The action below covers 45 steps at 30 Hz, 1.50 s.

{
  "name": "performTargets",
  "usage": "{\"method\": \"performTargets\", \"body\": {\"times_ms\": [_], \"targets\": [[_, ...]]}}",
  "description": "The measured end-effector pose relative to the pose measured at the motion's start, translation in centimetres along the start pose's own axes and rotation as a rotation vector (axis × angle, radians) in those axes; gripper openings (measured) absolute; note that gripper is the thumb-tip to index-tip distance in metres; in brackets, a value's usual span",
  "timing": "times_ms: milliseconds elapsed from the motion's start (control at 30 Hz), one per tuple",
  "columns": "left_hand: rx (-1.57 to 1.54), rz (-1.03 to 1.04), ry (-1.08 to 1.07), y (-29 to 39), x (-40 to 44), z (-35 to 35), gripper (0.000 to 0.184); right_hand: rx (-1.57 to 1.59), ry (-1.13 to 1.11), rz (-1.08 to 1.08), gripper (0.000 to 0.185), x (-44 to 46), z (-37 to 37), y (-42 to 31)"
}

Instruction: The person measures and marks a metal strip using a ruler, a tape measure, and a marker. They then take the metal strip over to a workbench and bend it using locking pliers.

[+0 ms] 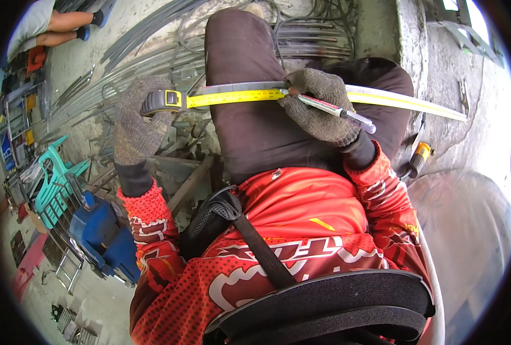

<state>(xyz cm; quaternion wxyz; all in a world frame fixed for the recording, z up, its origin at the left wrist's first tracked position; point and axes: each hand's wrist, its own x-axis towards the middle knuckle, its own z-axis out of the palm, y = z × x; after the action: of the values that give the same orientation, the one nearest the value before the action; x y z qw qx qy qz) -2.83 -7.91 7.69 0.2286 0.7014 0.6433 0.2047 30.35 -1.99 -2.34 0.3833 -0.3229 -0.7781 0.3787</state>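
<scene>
My left hand, in a grey-brown knit glove, is closed round a black and yellow tape measure. Its yellow blade is drawn out to the right, across my thighs. Along the blade lies a flat, pale metal strip that reaches past my right knee. My right hand, gloved alike, grips a white marker pen with red markings, pointing at the blade and strip. The clear end of what looks like a second pen sticks out below it. My right fingers also touch the strip; their undersides are hidden.
Metal bars and cables lie on the floor ahead. A yellow-black power tool lies to the right. Leftward stand a turquoise plastic chair and a blue container. Another person's legs show at upper left.
</scene>
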Motion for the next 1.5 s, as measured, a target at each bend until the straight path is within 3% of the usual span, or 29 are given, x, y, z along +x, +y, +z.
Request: {"method": "performTargets", "body": {"times_ms": [233, 700, 800, 967, 1400, 1500], "targets": [[0.027, -0.04, 0.024, 0.5, -0.2, 0.1, 0.043, -0.011, 0.046, -0.061, 0.026, 0.4, 0.2, -0.4], [0.059, -0.051, 0.002, 0.7, 0.0, -0.4, 0.043, 0.047, -0.065, -0.08, 0.025, 2.3, 2.0, -0.9], [0.156, 0.083, 0.072, 0.8, -0.1, -0.3, 0.044, 0.045, -0.085, -0.064, 0.026, 2.6, 1.8, -1.3], [0.032, -0.026, 0.038, 0.7, -0.1, -0.3, 0.041, 0.065, -0.109, -0.051, 0.027, 3.3, 2.0, -1.9], [0.013, -0.019, 0.039, 0.9, 0.0, -0.4, 0.041, -0.1, -0.144, -0.102, 0.024, 3.5, 1.9, -2.2], [0.057, -0.101, -0.02, 0.8, -0.2, -0.7, 0.046, -0.114, -0.143, -0.124, 0.024, 3.6, 2.0, -2.1]]}}
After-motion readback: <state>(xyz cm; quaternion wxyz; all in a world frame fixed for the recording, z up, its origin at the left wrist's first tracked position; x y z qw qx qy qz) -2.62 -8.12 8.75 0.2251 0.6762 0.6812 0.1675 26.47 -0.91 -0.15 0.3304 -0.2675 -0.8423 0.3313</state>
